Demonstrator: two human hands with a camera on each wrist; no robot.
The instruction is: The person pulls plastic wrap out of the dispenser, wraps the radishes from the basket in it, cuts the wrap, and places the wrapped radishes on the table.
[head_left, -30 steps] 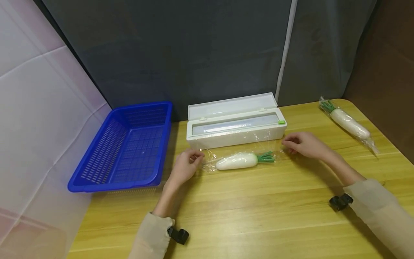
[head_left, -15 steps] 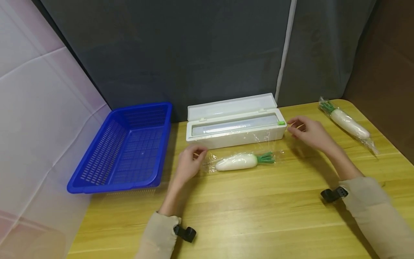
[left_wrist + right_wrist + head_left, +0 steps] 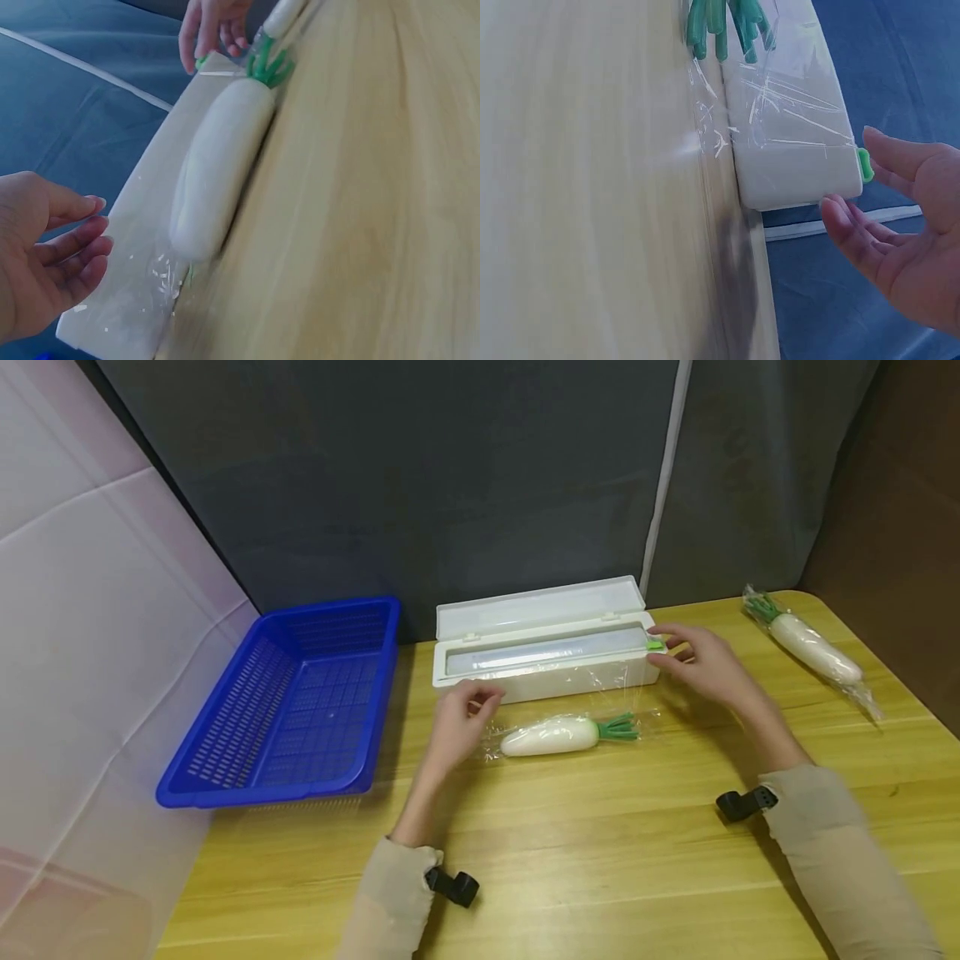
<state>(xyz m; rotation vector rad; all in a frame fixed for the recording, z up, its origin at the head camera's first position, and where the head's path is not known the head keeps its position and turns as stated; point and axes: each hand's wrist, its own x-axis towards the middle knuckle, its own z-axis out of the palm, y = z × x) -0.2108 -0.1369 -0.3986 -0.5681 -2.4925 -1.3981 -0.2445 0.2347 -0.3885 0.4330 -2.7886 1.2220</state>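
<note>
A white radish point(image 3: 551, 735) with green stalks lies under clear cling film point(image 3: 495, 743), in front of a white cling film box point(image 3: 555, 679) whose lid stands raised. The film runs from the box over the radish. My right hand point(image 3: 701, 664) is at the box's right end, thumb and fingers spread around the green slider point(image 3: 865, 165), with a gap between thumb and fingers in the right wrist view. My left hand point(image 3: 457, 720) hovers by the box's front left corner, fingers loosely bent and nothing between them in the left wrist view point(image 3: 64, 259).
A blue plastic basket point(image 3: 367, 752) stands at the left of the wooden table point(image 3: 570, 860). Another radish point(image 3: 813, 647), wrapped in film, lies at the back right. A dark grey curtain point(image 3: 450, 485) hangs behind the table.
My right hand has left the film's right edge and moved up and back to the box's green slider. My left hand has let go of the film's left corner and shifted right and upward.
</note>
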